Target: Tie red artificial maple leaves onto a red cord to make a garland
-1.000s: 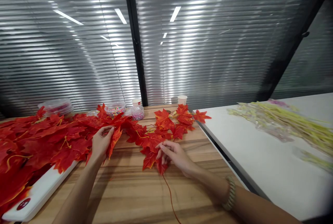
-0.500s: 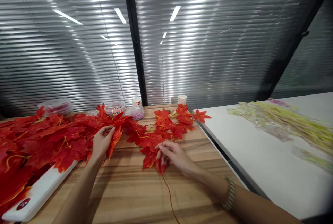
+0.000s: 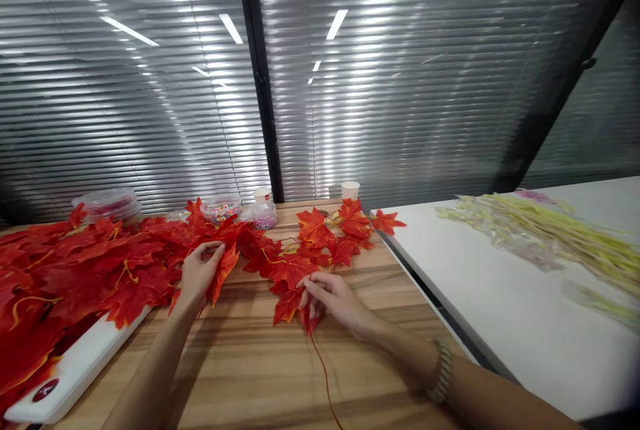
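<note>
- My left hand [image 3: 197,275] pinches a red leaf [image 3: 225,273] at the right end of a leaf pile [image 3: 85,260].
- My right hand [image 3: 333,298] touches a leaf spray [image 3: 294,271], mid-table; its grip I cannot tell.
- A cord [image 3: 325,373] trails near.
- Far, a paper cup [image 3: 351,191].

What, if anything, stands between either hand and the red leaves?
Nothing visible does. The left hand's fingers appear to pinch a leaf, and the right hand is at the near leaf cluster. A paper cup stands beyond the leaves; the white bar lies off to the left.
</note>
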Available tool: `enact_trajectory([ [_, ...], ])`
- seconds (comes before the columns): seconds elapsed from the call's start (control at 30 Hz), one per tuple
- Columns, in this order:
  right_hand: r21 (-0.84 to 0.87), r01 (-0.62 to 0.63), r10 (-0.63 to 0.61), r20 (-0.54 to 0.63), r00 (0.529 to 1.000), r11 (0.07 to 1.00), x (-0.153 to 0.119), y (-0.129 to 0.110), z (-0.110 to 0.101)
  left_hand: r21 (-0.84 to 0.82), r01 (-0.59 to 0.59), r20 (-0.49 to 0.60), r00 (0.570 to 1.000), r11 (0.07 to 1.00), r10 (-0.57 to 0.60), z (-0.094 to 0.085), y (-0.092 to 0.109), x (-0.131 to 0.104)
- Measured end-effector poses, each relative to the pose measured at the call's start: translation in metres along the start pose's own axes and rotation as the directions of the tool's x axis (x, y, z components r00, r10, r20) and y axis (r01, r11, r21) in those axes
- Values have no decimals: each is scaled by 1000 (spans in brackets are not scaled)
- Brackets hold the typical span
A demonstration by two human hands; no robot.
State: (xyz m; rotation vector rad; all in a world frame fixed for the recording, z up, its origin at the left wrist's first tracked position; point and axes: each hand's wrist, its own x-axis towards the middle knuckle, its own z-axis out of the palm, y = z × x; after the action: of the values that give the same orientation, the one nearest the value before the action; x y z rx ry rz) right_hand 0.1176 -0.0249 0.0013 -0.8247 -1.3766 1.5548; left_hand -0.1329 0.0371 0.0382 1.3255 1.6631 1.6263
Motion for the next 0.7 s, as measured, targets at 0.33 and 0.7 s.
enact_trajectory([
  [0.33,-23,11,-11,38,999,1000,-1,1,0,-4,4,21,1000,1000,-4,0,-3,0],
  [0.7,-20,10,-8,82,997,1000,-1,4,-1,-16,6,47,999,1000,-5,2,-7,1],
])
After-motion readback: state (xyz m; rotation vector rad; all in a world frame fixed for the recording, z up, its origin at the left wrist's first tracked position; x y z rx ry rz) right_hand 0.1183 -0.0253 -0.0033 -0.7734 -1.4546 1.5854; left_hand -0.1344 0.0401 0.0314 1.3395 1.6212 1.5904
